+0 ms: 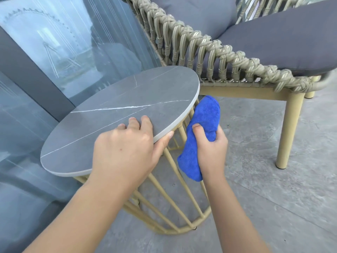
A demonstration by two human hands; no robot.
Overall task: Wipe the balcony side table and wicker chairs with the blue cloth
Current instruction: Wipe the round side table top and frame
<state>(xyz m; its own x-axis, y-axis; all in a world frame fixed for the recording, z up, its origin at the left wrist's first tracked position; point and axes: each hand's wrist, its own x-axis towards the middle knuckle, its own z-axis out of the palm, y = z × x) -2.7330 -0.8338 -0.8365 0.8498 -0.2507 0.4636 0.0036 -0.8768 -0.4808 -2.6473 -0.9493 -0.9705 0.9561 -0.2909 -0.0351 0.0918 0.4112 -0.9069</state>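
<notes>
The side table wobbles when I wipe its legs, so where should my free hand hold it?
Probably the near rim of the side table, from above: its thin round top overhangs the slanted legs, so fingers lie flat on top and the thumb hooks under the edge, as the left hand does while the right hand holds the cloth.

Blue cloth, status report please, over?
Right hand grips blue cloth against table's yellow bars. Left hand grips tabletop edge. Nothing blocking.

Left hand [125, 148] flat, thumb hooked under, right hand [211, 145] fingers [197, 131] curled tight
</notes>
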